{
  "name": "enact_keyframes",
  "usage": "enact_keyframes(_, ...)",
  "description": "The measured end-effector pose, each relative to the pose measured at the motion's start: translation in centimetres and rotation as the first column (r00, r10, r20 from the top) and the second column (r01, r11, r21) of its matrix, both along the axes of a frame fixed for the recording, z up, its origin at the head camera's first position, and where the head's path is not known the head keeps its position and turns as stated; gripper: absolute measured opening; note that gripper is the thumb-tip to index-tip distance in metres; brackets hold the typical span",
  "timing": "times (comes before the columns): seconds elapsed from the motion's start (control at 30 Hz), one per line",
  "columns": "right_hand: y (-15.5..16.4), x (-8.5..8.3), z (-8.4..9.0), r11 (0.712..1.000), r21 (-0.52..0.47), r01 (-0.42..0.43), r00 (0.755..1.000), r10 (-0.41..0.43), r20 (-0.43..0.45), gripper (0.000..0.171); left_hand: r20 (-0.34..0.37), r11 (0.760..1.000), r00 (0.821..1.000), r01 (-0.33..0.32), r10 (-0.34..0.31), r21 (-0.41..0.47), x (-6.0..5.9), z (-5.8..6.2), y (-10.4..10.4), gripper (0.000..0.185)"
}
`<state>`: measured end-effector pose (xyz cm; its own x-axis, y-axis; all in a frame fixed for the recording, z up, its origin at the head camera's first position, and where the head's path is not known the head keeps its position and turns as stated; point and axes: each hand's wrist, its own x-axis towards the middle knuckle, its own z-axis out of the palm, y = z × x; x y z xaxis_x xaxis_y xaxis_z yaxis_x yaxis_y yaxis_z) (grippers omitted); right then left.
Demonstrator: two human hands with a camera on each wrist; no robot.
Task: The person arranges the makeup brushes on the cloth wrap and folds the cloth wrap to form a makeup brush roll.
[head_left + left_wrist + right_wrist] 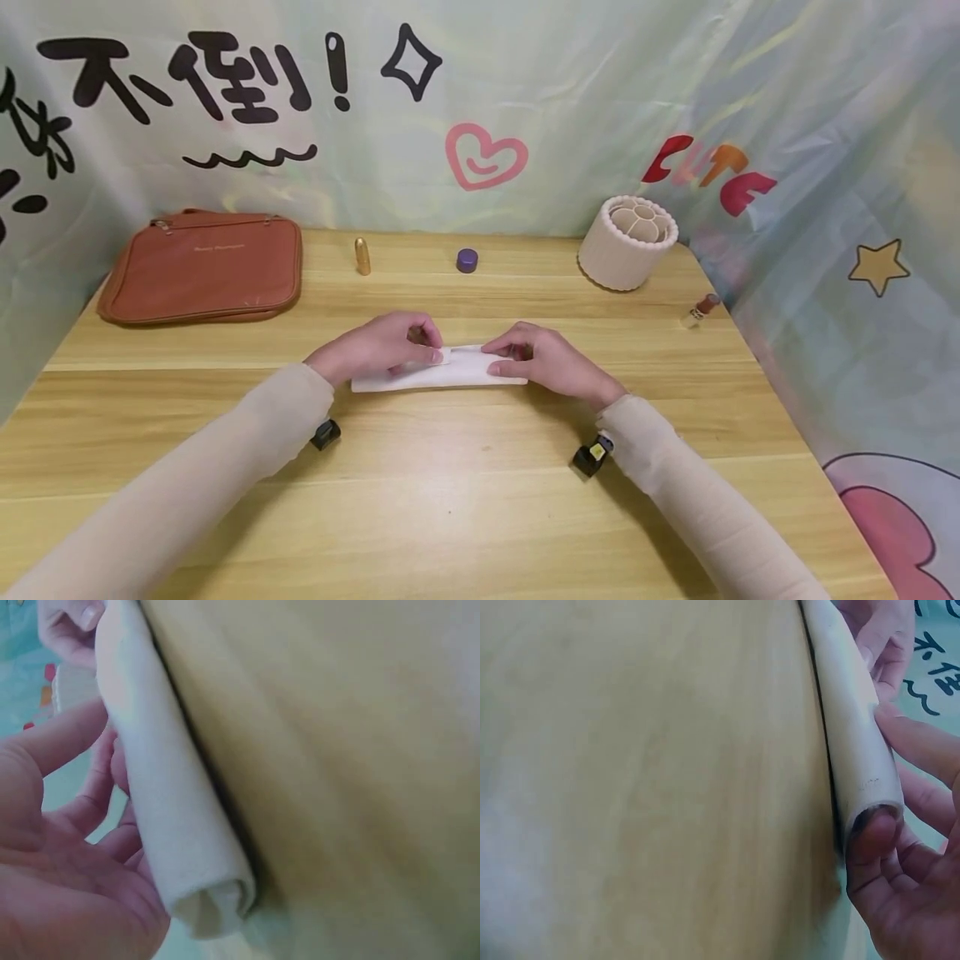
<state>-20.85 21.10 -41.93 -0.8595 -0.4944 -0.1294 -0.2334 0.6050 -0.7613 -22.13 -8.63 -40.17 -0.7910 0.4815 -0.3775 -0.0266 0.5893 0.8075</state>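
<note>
A white rolled-up sheet of soft material [468, 372] lies lengthwise across the middle of the table. Both wrist views show it as a hollow tube with an open end. My left hand [382, 343] pinches its upper edge between thumb and fingers, near a small raised flap. At the other end my right hand [551, 360] holds the roll, thumb on the near side and fingers behind. In the right wrist view, a fingertip [876, 831] of that hand sits in the tube's open end. What is inside the roll is hidden.
On the wooden table [450, 500] a brown zip bag [210, 271] lies back left. Along the back stand a gold tube [363, 257], a purple cap [467, 261] and a beige ribbed cup [622, 246]. A small lipstick-like tube [702, 309] is at right. A printed curtain [570, 75] hangs behind.
</note>
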Motion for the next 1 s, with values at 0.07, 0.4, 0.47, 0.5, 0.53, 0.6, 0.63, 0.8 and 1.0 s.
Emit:
enact_keyframes(0.07, 0.2, -0.2, -0.1, 1.0, -0.019, 0.005, 0.999, -0.004, 0.034, 0.031, 0.043, 1.0, 0.999, 0.004, -0.003, -0.004, -0.5, 0.1, 0.1, 0.029)
enact_keyframes(0.4, 0.4, -1.1, -0.2, 0.997, -0.07, 0.012, 0.983, 0.001, 0.186, 0.029, 0.111, 0.996, 0.992, 0.062, -0.055, -0.058, -1.5, 0.5, 0.3, 0.032)
enact_keyframes(0.47, 0.5, -1.3, -0.1, 0.997, -0.082, 0.008, 0.982, 0.008, 0.191, 0.029, 0.105, 0.995, 0.992, 0.075, -0.069, -0.06, -1.6, 0.6, 0.4, 0.031)
enact_keyframes(0.5, 0.5, -1.4, -0.1, 0.996, -0.084, 0.008, 0.981, 0.009, 0.193, 0.028, 0.103, 0.995, 0.992, 0.078, -0.071, -0.06, -1.6, 0.7, 0.5, 0.031)
enact_keyframes(0.53, 0.6, -1.4, 0.0, 0.996, -0.088, 0.008, 0.981, 0.009, 0.195, 0.029, 0.103, 0.995, 0.992, 0.08, -0.074, -0.061, -1.6, 0.7, 0.5, 0.031)
enact_keyframes(0.6, 0.6, -1.4, 0.0, 0.996, -0.087, 0.008, 0.98, 0.009, 0.2, 0.029, 0.099, 0.994, 0.992, 0.081, -0.074, -0.066, -1.6, 0.7, 0.6, 0.03)
enact_keyframes(0.63, 0.7, -1.4, 0.1, 0.996, -0.085, 0.006, 0.979, 0.011, 0.202, 0.029, 0.096, 0.994, 0.993, 0.083, -0.076, -0.07, -1.6, 0.7, 0.6, 0.03)
enact_keyframes(0.8, 0.7, -1.3, 0.1, 0.997, -0.076, 0.022, 0.974, -0.005, 0.225, 0.027, 0.083, 0.996, 0.995, 0.063, -0.058, -0.058, -1.4, 0.1, 0.4, 0.033)
enact_keyframes(1.0, 0.5, -1.1, 0.2, 0.996, -0.086, 0.026, 0.977, -0.007, 0.211, 0.028, 0.073, 1.0, 0.997, 0.023, -0.022, -0.007, -1.1, -0.3, 0.0, 0.035)
